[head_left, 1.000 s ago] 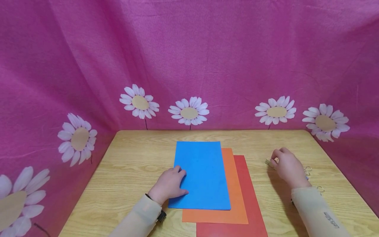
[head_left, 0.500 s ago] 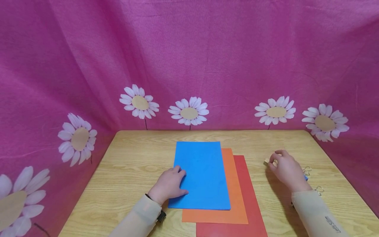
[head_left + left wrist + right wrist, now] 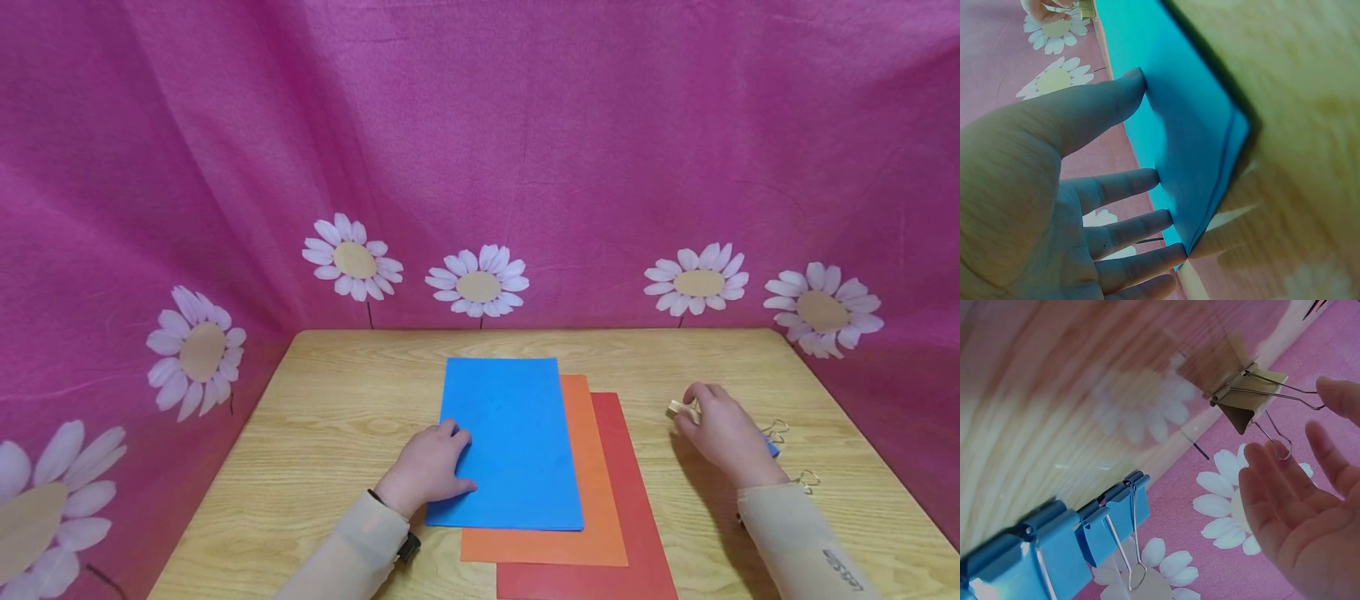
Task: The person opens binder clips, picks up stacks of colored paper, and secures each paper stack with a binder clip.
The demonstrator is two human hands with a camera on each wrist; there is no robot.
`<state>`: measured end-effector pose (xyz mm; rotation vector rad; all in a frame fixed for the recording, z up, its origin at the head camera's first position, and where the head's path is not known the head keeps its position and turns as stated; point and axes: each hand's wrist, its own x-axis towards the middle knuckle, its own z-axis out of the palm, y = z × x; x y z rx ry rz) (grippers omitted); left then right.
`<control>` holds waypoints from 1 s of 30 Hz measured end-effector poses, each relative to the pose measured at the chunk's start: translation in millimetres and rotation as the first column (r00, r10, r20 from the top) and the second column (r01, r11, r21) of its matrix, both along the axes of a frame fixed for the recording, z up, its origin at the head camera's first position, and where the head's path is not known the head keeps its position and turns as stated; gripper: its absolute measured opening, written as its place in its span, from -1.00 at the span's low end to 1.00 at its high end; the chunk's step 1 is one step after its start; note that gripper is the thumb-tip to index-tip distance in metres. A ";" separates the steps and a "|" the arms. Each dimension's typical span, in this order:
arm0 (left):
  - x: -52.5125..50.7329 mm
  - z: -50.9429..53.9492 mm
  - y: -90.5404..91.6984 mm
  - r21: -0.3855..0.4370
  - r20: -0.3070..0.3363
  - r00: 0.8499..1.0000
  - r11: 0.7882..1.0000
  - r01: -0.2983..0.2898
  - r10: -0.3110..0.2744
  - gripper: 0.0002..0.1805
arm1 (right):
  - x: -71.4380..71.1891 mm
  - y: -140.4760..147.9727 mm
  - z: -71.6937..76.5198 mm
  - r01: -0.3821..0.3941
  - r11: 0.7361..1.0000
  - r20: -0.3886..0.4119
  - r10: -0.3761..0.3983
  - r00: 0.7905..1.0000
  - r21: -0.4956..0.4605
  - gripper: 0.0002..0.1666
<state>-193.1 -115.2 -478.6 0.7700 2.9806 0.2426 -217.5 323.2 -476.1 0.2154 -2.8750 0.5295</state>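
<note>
Starting at the near edge: red sheet [image 3: 585, 583], lowest in the pile and running out of view. Climbing from there to orange sheet [image 3: 540, 547], then to blue sheet [image 3: 517, 442] on top, overlapping in steps. Resting fingertips along the left side of the blue: left hand [image 3: 427, 469], grip wide, fingers spread, nothing pinched. Over to the right now! Holding gold clip [image 3: 1254, 403] by its wire handles, apparently: right hand [image 3: 726, 433], grip narrow, impossible to tell how firm. Near the right sleeve [image 3: 795, 525], partly hidden from above: blue clips [image 3: 1054, 540] in a row. Judging progress, then: sheets stacked, done; clips on any visible sheet edge, none. Looking early, with most apparently left to do. Spotting no container in any view. Beyond the tabletop [image 3: 337, 400], across the back: pink cloth [image 3: 585, 167] with daisies [image 3: 478, 287].
</note>
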 end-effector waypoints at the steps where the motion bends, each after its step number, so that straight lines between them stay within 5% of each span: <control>1: -0.2 -0.1 -0.1 0.000 -0.001 1.000 1.000 0.002 -0.002 -0.30 | -0.2 -0.1 -0.1 0.001 1.000 0.013 0.000 1.000 -0.008 -0.66; 9: -1.1 -0.8 -1.0 -0.003 -0.010 1.000 1.000 0.008 -0.008 -0.30 | -2.9 -0.8 -3.2 0.014 0.997 0.076 -0.008 0.997 -0.071 -0.26; 30: -0.4 -0.9 -0.8 0.012 0.004 1.000 1.000 -0.003 0.003 -0.30 | -3.1 -0.1 -6.0 0.006 0.995 0.104 0.004 0.995 -0.100 -0.36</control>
